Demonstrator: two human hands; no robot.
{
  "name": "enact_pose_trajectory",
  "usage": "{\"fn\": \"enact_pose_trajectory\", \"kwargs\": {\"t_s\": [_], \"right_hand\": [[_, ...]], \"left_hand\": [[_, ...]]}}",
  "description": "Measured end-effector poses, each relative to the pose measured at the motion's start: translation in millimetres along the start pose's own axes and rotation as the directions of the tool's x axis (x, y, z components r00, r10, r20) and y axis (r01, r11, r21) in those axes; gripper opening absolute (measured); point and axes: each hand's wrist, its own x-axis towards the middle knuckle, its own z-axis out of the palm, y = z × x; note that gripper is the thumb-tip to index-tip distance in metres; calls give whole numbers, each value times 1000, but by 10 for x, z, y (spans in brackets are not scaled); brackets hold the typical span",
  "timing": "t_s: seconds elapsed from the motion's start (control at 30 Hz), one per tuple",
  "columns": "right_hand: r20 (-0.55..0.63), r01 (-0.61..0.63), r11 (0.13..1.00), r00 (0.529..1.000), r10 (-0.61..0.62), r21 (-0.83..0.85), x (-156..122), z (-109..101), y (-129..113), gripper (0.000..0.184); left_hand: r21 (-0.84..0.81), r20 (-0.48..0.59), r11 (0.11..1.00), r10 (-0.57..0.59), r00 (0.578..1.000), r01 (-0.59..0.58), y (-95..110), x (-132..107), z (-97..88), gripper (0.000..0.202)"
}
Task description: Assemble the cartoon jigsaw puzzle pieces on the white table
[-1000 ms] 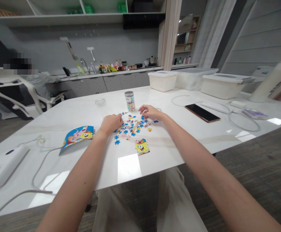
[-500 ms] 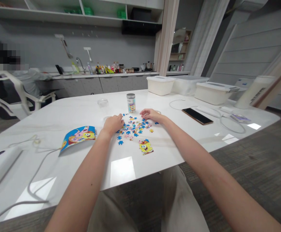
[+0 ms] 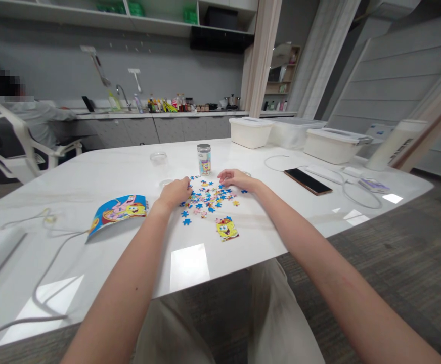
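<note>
Loose jigsaw puzzle pieces (image 3: 208, 203), blue, yellow and pink, lie in a pile on the white table (image 3: 258, 237). My left hand (image 3: 177, 192) rests at the pile's left edge, its fingers curled together; what they hold, if anything, is hidden. Over the far right of the pile is my right hand (image 3: 237, 178), thumb and fingers pinched on a small pale-edged thing that looks like a puzzle piece. Nearer to me lies a joined section of puzzle (image 3: 227, 229) with a yellow cartoon face. A curved picture sheet (image 3: 119, 212) lies left of my left forearm.
Behind the pile stands a clear jar (image 3: 204, 161) with a grey lid. A clear container (image 3: 159, 157) is left of it. On the right are a phone (image 3: 307, 181), cables and lidded boxes (image 3: 251, 134). A white device (image 3: 0, 253) sits far left; a person sits beyond the table.
The view has shifted slightly, so most things appear a little further left. Both hands keep nearly the same places and poses by the pile.
</note>
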Motion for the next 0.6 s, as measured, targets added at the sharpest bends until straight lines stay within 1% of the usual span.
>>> {"fn": "enact_pose_trajectory", "kwargs": {"t_s": [0.1, 0.23, 0.4, 0.6], "right_hand": [[10, -2, 1000, 1000, 2, -3, 8, 4, -1, 28], [-8, -18, 1000, 1000, 18, -4, 4, 12, -15, 25], [-35, -3, 1000, 999, 2, -16, -15, 27, -45, 29], [-61, 4, 999, 998, -7, -50, -27, 37, -60, 34]], "left_hand": [[-33, -15, 999, -25, 1000, 24, -28, 16, 21, 33], [-73, -26, 997, -43, 999, 41, -80, 38, 42, 37], [-85, -9, 996, -15, 1000, 15, -114, 58, 49, 36], [-93, -10, 996, -15, 1000, 14, -98, 46, 36, 36]]}}
